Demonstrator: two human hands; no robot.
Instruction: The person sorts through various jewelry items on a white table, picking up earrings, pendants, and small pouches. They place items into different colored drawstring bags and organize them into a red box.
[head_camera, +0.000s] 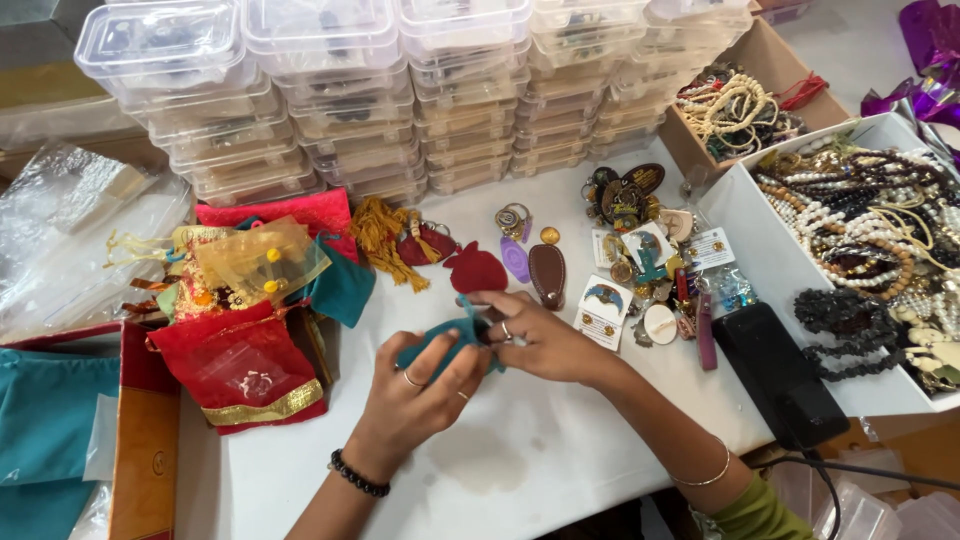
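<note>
Both of my hands hold a small teal cloth pouch (452, 338) over the white table (500, 470). My left hand (415, 395), with rings and a black bead bracelet, grips its lower left side. My right hand (540, 335), with a ring and a thin gold bangle, pinches the pouch's top by its drawstring. A dark red felt piece (477, 270) lies just beyond the pouch. Beside it rest a purple tag (516, 258) and a brown leather key fob (547, 275).
Stacks of clear plastic boxes (330, 90) line the back. Red, yellow and teal gift pouches (250, 300) are heaped at left. Keyrings and trinkets (650, 260) lie at right, next to a black phone (780, 375) and open boxes of bead necklaces (870, 230).
</note>
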